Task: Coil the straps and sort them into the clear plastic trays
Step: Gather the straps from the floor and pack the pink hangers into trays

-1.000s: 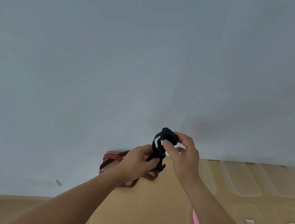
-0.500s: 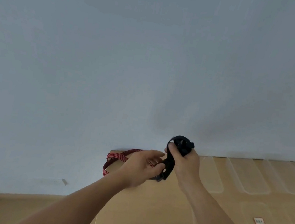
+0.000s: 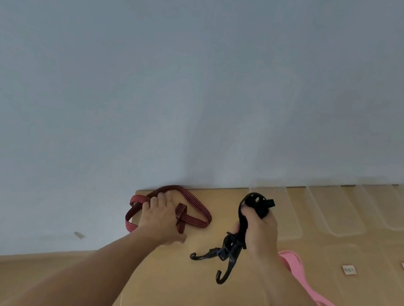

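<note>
**Black strap [image 3: 256, 205] in right hand [image 3: 260, 232]; left hand [image 3: 160, 217] on red strap [image 3: 195, 218]**

Right hand's fingers are curled round the black strap, which is held above the table [image 3: 174, 289]. Its coiled part shows above the fist and two hooks [image 3: 209, 254] dangle below. Left hand rests on the red strap with fingers extended. That strap lies loosely looped and knotted at the table's far edge. Clear trays [image 3: 333, 214] sit to the right.

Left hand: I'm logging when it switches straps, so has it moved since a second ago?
Yes. The left hand let go of the black strap and went left, onto the red strap on the table.
</note>
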`<state>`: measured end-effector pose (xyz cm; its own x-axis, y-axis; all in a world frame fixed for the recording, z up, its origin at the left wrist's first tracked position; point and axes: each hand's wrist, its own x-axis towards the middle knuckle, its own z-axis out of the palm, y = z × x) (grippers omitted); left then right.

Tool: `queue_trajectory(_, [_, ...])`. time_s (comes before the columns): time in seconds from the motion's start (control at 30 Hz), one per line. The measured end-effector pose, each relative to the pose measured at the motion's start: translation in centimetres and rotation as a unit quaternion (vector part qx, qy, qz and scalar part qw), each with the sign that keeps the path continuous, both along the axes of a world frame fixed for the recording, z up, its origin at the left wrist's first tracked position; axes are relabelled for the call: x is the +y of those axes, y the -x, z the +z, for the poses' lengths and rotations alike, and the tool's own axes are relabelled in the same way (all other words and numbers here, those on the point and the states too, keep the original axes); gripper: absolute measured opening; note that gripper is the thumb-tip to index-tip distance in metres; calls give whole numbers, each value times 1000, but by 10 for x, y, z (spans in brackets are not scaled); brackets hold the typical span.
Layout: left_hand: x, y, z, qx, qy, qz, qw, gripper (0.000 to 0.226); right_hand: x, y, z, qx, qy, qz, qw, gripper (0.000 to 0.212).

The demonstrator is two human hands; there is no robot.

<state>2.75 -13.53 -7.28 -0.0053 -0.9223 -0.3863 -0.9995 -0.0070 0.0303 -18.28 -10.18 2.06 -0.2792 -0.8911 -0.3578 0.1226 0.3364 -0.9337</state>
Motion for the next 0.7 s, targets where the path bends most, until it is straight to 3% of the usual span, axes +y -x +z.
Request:
queue_trajectory(0.17, [-4, -20, 3, -21, 46, -39, 998, 144, 2, -9, -1, -3, -9, 13, 1000, 7])
queue_trajectory(0.3, [-1, -31, 3, -39, -4, -32, 999, 149, 1, -17, 1, 5, -11, 37, 999, 8])
queue_trajectory(0.43, [0, -46, 7, -19, -23, -14, 999, 140, 1, -21, 2, 13, -8, 55, 998, 9])
queue_trajectory(0.53, [6, -42, 9, -13, 22, -30, 999, 103, 2, -24, -1, 26, -12, 65, 997, 9])
queue_trajectory(0.63, [18, -27, 12, -3, 38, -52, 998, 41, 6, -27, -2, 37, -17, 86, 995, 12])
queue_trajectory(0.7, [25, -18, 16, 28, 14, -59, 998, 26, 8, -26, -2, 43, -19, 101, 994, 14])
